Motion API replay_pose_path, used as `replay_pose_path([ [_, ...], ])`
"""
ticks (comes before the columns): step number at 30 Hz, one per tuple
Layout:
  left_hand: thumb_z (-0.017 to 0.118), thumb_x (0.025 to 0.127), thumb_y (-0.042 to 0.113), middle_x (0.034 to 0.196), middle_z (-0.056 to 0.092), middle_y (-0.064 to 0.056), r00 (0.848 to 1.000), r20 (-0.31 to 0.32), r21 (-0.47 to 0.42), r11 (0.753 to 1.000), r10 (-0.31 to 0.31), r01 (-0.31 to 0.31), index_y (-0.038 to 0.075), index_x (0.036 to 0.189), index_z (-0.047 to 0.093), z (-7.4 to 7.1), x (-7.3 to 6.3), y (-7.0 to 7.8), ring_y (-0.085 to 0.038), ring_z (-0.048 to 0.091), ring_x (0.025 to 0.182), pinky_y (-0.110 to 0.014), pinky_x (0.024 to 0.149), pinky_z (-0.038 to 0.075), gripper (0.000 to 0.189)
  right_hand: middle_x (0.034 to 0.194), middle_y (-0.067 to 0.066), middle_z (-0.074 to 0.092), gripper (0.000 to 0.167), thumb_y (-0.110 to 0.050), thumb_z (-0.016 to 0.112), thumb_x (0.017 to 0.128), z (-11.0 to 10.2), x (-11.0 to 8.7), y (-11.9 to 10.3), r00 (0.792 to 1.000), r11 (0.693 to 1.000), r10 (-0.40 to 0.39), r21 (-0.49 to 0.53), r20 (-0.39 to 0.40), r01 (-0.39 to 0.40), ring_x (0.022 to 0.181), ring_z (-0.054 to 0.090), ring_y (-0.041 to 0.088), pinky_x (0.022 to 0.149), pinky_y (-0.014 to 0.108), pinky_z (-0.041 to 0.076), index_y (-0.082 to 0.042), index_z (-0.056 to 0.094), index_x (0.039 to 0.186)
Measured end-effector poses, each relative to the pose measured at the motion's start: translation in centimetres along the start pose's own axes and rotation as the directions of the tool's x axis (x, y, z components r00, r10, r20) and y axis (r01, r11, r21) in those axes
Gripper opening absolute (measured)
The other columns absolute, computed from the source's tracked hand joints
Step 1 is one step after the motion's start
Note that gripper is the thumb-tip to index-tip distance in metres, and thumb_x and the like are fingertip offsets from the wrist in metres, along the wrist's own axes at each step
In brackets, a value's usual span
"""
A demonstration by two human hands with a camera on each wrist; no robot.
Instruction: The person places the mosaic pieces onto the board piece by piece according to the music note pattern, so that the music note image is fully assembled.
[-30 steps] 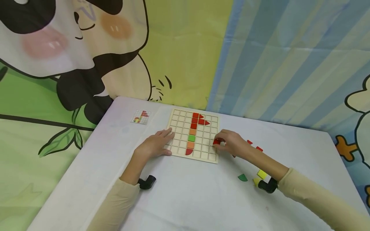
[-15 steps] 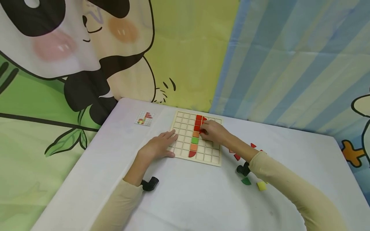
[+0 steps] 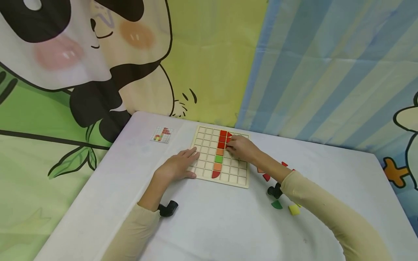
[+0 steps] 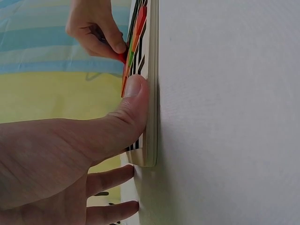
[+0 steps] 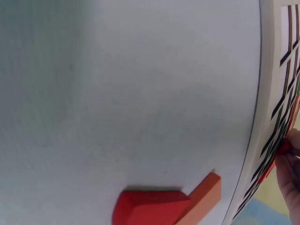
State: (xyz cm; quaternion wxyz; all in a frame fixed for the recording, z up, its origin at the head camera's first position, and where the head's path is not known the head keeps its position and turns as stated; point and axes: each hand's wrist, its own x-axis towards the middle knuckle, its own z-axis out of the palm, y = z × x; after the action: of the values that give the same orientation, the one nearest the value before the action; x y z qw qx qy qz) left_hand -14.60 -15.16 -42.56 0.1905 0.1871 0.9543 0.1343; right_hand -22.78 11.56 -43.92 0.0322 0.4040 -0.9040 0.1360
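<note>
A light wooden grid board (image 3: 233,179) lies on the table with a column of red, orange and green blocks. At its lower end sits a red quarter-round block (image 3: 216,174). My left hand (image 3: 176,166) rests at the board's left edge, fingers extended; its thumb (image 4: 133,89) touches the near edge in the left wrist view. My right hand (image 3: 243,148) is over the board, right of the column. Between thumb and fingers it pinches a red block (image 5: 284,146), low at the grid; the hand partly hides it, so its shape cannot be told.
A small pattern card (image 3: 162,135) lies left of the board. Right of it are loose blocks: a red block (image 3: 266,177), an orange block (image 5: 201,199), a green quarter-round (image 3: 277,204) and a yellow square (image 3: 294,210). A patterned curtain (image 3: 209,72) hangs behind the table.
My right hand has moved left from the board's right edge to beside the block column, carrying the red block. Over the last half second it stays there. The left hand keeps its place.
</note>
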Motion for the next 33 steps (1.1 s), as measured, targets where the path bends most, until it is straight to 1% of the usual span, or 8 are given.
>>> replay_pose_path([
  [6, 0.073, 0.084, 0.035, 0.163, 0.021, -0.006, 1.000, -0.001, 0.004, 1.000, -0.001, 0.001, 0.015, 0.153, 0.031, 0.1, -0.1, -0.1, -0.031, 0.023, 0.149, -0.052, 0.116, 0.032, 0.084, 0.089, 0.011, 0.066, 0.009, -0.010, 0.068, 0.089, 0.1, 0.1, 0.1, 0.999, 0.999, 0.035, 0.038, 0.011, -0.036, 0.083, 0.065, 0.023, 0.076, 0.035, 0.056, -0.002, 0.072, 0.091],
  [11, 0.073, 0.084, 0.035, 0.163, 0.021, -0.007, 1.000, -0.001, 0.005, 1.000, 0.001, -0.001, 0.014, 0.153, 0.031, 0.0, -0.2, -0.1, -0.031, 0.023, 0.149, -0.052, 0.116, 0.033, 0.083, 0.089, 0.011, 0.066, 0.009, -0.010, 0.069, 0.089, 0.2, 0.2, 0.1, 0.997, 0.994, 0.065, 0.087, 0.029, -0.067, 0.082, 0.064, 0.024, 0.076, 0.036, 0.056, -0.002, 0.072, 0.089],
  [14, 0.072, 0.084, 0.034, 0.163, 0.021, -0.007, 1.000, 0.000, 0.005, 1.000, 0.003, -0.003, 0.014, 0.153, 0.030, 0.0, -0.2, -0.1, -0.031, 0.023, 0.149, -0.052, 0.116, 0.033, 0.083, 0.092, 0.011, 0.067, 0.012, -0.012, 0.067, 0.091, -0.1, 0.0, 0.2, 0.996, 0.994, 0.062, 0.085, 0.063, -0.067, 0.085, 0.062, 0.024, 0.078, 0.036, 0.055, -0.002, 0.074, 0.093],
  [17, 0.073, 0.084, 0.034, 0.163, 0.021, -0.007, 1.000, -0.004, 0.003, 1.000, -0.001, 0.001, 0.014, 0.153, 0.031, 0.0, -0.1, 0.0, -0.031, 0.023, 0.149, -0.052, 0.115, 0.033, 0.083, 0.097, 0.012, 0.068, 0.016, -0.014, 0.067, 0.091, -0.8, -0.7, 0.4, 0.993, 0.993, 0.082, 0.073, 0.083, -0.088, 0.090, 0.062, 0.024, 0.081, 0.038, 0.054, -0.003, 0.074, 0.099],
  [19, 0.073, 0.084, 0.034, 0.163, 0.021, -0.007, 1.000, -0.005, -0.001, 1.000, -0.004, 0.004, 0.015, 0.153, 0.031, 0.0, -0.1, 0.1, -0.031, 0.023, 0.149, -0.052, 0.115, 0.033, 0.083, 0.101, 0.012, 0.069, 0.018, -0.014, 0.067, 0.091, -1.5, -1.7, 0.4, 0.991, 0.991, 0.106, 0.073, 0.080, -0.112, 0.096, 0.063, 0.027, 0.085, 0.041, 0.055, -0.003, 0.073, 0.103],
  [24, 0.073, 0.084, 0.034, 0.163, 0.020, -0.006, 1.000, 0.008, 0.001, 1.000, -0.010, 0.010, 0.015, 0.153, 0.030, 0.2, 0.0, 0.1, -0.030, 0.022, 0.150, -0.052, 0.116, 0.032, 0.083, 0.102, 0.010, 0.070, 0.021, -0.016, 0.068, 0.091, -3.2, -5.8, 0.3, 0.981, 0.978, 0.175, 0.103, 0.079, -0.183, 0.096, 0.066, 0.025, 0.084, 0.041, 0.056, -0.003, 0.072, 0.106],
  [30, 0.071, 0.085, 0.036, 0.164, 0.019, -0.007, 1.000, 0.011, 0.018, 1.000, -0.003, 0.003, 0.015, 0.154, 0.028, 0.1, 0.0, 0.0, -0.031, 0.022, 0.150, -0.052, 0.116, 0.032, 0.083, 0.100, 0.005, 0.070, 0.022, -0.016, 0.068, 0.091, -5.1, -11.0, 1.3, 0.958, 0.951, 0.271, 0.129, 0.090, -0.281, 0.093, 0.066, 0.021, 0.079, 0.038, 0.058, -0.004, 0.071, 0.109],
  [33, 0.071, 0.086, 0.035, 0.164, 0.019, -0.007, 1.000, 0.009, 0.019, 1.000, -0.004, 0.004, 0.015, 0.154, 0.028, -0.1, 0.0, 0.0, -0.031, 0.021, 0.150, -0.052, 0.116, 0.032, 0.083, 0.097, 0.005, 0.070, 0.021, -0.012, 0.068, 0.089, -6.4, -13.0, 2.4, 0.944, 0.932, 0.323, 0.149, 0.066, -0.330, 0.087, 0.066, 0.020, 0.072, 0.032, 0.058, -0.003, 0.071, 0.108],
])
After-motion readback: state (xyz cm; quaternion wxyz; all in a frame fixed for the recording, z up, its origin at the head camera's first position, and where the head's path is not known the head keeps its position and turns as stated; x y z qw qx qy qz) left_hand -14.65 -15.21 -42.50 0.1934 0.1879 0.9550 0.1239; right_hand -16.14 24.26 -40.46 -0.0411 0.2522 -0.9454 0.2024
